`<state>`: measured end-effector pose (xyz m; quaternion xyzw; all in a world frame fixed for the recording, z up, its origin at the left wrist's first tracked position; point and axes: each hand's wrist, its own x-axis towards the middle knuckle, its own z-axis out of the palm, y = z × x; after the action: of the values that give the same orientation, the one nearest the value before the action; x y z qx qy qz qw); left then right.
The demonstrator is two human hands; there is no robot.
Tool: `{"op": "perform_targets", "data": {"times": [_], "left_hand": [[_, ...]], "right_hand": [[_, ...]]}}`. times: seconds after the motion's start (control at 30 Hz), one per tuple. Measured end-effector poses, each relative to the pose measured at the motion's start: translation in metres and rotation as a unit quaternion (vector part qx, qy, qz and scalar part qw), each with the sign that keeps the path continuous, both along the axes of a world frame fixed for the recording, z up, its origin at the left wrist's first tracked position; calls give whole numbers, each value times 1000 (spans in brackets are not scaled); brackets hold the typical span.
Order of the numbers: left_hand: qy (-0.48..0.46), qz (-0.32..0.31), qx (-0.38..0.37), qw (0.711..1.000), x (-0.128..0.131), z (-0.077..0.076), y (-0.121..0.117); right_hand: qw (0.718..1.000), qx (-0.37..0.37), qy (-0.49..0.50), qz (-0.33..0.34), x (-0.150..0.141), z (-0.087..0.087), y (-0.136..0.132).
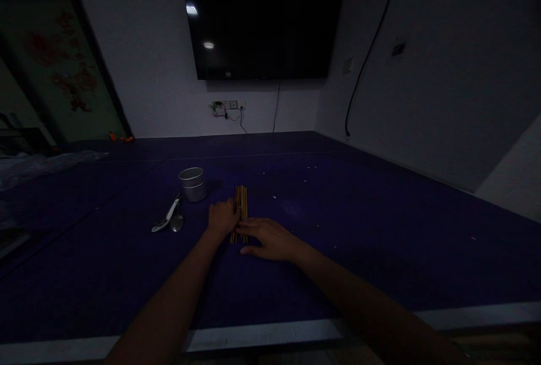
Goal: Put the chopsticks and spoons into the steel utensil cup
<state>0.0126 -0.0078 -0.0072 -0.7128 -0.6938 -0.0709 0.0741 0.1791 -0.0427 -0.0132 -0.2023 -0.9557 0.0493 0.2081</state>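
Observation:
A small bundle of thin yellowish-brown chopsticks point(243, 196) lies on the blue tabletop, pointing away from me. My left hand point(222, 217) is at the bundle's left side, fingers curled and thumb against the sticks; it partly covers them. From the right, my right hand point(273, 239) reaches over the near half with its fingers stretched out, the fingertips on the chopsticks and the thumb apart. Left of my left hand stands a metal cup point(194, 187). Beside the cup lie a metal spoon point(177, 222) and a utensil with a white handle point(172, 209).
The blue table point(363, 213) runs back to the wall, with small white scraps point(274, 197) scattered on it. Clear plastic wrap point(46, 163) lies at the far left. A television point(270, 21) hangs above sockets point(230, 105) and cables. The room is dim.

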Motion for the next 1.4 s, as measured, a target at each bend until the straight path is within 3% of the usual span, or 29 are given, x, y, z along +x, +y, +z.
{"op": "perform_targets", "data": {"times": [0.93,1.1,1.4], "left_hand": [[-1,12,6,1000,0,1,0],[-7,38,27,999,2,3,-2],[-6,-11,11,1000,0,3,0]], "right_hand": [[1000,8,-14,-11,1,1,-1],[1000,2,-15,-6,2,1,0],[1000,-11,-14,-9,1,0,-2]]}}
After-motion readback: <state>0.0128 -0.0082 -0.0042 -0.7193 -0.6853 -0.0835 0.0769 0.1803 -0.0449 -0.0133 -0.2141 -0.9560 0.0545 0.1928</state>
